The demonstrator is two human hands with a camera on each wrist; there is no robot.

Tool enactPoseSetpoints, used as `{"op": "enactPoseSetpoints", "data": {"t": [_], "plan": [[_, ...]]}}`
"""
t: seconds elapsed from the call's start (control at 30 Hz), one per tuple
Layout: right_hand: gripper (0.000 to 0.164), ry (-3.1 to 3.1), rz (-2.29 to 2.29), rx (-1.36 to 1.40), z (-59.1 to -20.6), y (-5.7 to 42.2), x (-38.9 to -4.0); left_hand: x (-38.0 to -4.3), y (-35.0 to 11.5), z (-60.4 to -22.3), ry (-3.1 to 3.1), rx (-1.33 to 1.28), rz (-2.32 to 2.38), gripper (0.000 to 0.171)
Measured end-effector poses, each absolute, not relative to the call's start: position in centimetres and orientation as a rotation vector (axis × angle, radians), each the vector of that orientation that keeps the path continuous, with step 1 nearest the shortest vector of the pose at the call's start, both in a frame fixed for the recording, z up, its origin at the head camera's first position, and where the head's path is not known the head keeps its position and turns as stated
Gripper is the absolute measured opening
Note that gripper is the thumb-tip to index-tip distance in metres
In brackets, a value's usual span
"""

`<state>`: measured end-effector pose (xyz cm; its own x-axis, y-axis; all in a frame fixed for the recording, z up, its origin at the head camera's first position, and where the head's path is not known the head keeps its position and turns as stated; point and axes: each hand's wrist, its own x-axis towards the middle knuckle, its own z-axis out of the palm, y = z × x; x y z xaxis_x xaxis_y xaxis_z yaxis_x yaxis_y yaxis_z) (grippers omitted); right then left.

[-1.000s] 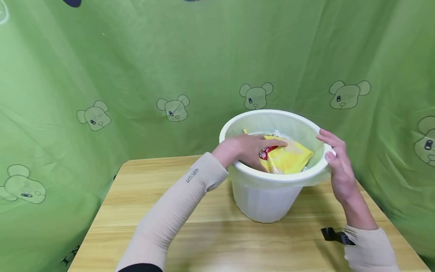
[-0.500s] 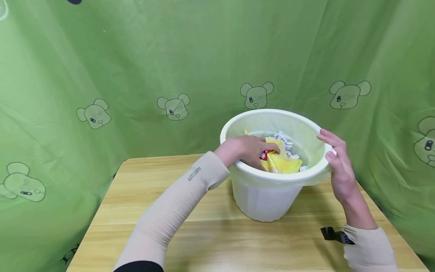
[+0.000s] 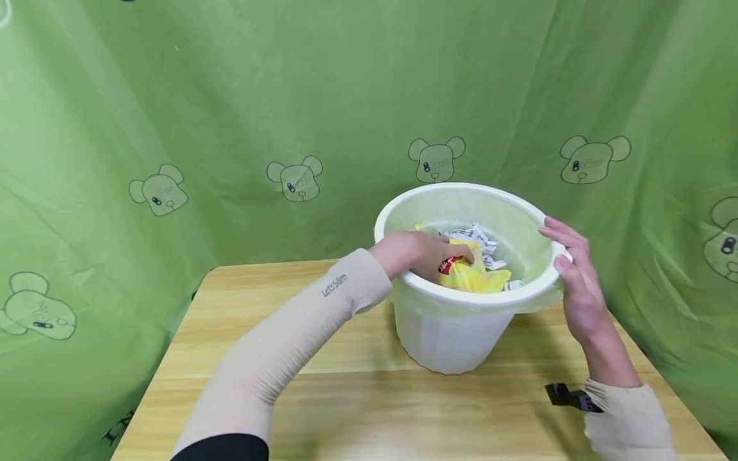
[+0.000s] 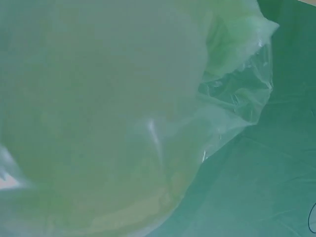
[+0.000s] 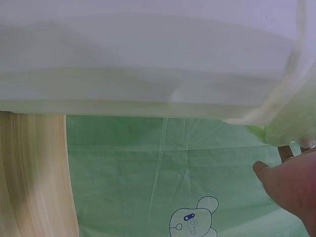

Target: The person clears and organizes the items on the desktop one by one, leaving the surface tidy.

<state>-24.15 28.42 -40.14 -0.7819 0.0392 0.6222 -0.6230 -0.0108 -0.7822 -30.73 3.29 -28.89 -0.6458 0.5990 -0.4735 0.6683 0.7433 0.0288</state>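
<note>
A white trash can (image 3: 452, 339) with a thin pale-green liner (image 3: 521, 237) over its rim stands on the table. Reaching in over the near left of the rim, my left hand (image 3: 423, 253) grips a crumpled yellow snack bag (image 3: 475, 278) with a red label. Part of that hand is hidden behind the rim. Crumpled white paper (image 3: 490, 246) lies beside the bag in the can. My right hand (image 3: 579, 282) holds the right side of the rim; in the right wrist view this hand (image 5: 296, 182) shows at the liner's edge. Blurred liner (image 4: 98, 123) fills most of the left wrist view.
The wooden table (image 3: 369, 410) extends left and in front of the can. A green curtain (image 3: 357, 96) printed with bear heads hangs behind and along both sides. A black strap (image 3: 571, 398) sits on the right wrist.
My left hand has pressed the yellow bag smaller and lower in the can, uncovering the crumpled white paper. The right hand stays at the rim.
</note>
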Motion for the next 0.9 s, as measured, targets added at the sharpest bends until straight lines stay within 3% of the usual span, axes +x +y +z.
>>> {"op": "enactPoseSetpoints", "data": {"t": [0.2,0.47,0.9], "plan": [[0.048,-1.821,1.85,0.568,-40.2,28.4,-23.9,-30.9,3.1,-29.2,2.478,0.992,-0.172,0.069],[0.048,-1.822,1.834,0.591,-40.5,28.6,-23.9,-30.5,2.2,-28.9,2.535,1.115,-0.001,0.085],[0.048,-1.792,1.826,0.637,-40.1,28.3,-24.4,-30.2,0.3,-26.7,2.606,1.25,0.115,0.085]]}}
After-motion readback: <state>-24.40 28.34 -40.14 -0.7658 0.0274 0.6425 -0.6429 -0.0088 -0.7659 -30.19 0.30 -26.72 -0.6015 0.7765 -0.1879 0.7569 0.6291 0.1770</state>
